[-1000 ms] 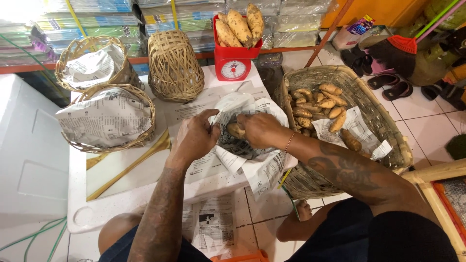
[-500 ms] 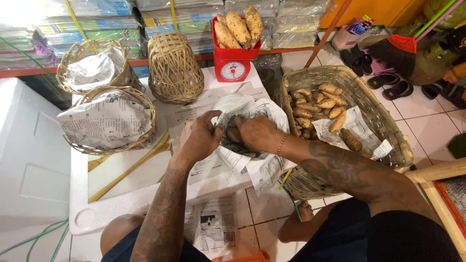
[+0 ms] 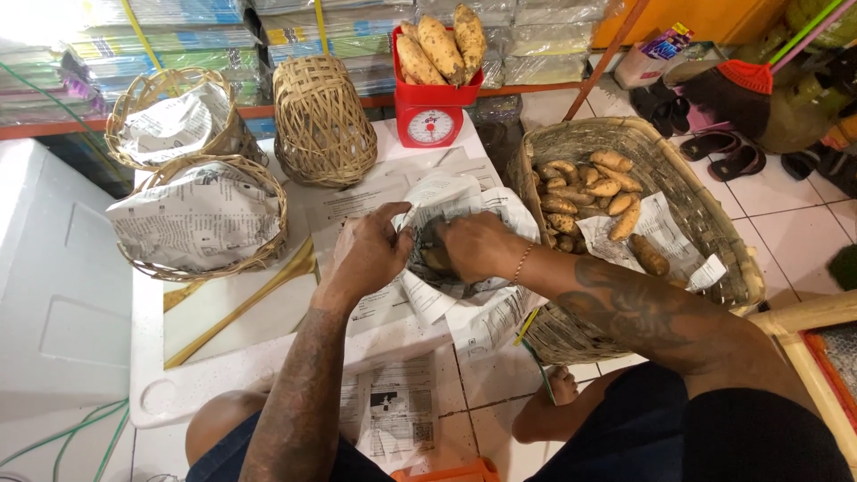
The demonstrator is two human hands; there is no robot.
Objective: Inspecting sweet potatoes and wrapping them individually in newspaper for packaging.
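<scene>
Three small woven baskets (image 3: 311,120), one large basket (image 3: 714,241), one red scale (image 3: 435,119), three sweet potatoes (image 3: 442,45) on it.

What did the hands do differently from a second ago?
Very little. The left hand shifted slightly along the newspaper edge it pinches; the right hand stays pressed inside on the sweet potatoes. Baskets and the red scale stayed put.

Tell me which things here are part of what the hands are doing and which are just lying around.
In use:
left hand
right hand
newspaper sheets being folded
sweet potatoes inside them
big woven basket of more sweet potatoes

Lying about:
red scale
upturned basket
sandals
broom
</scene>
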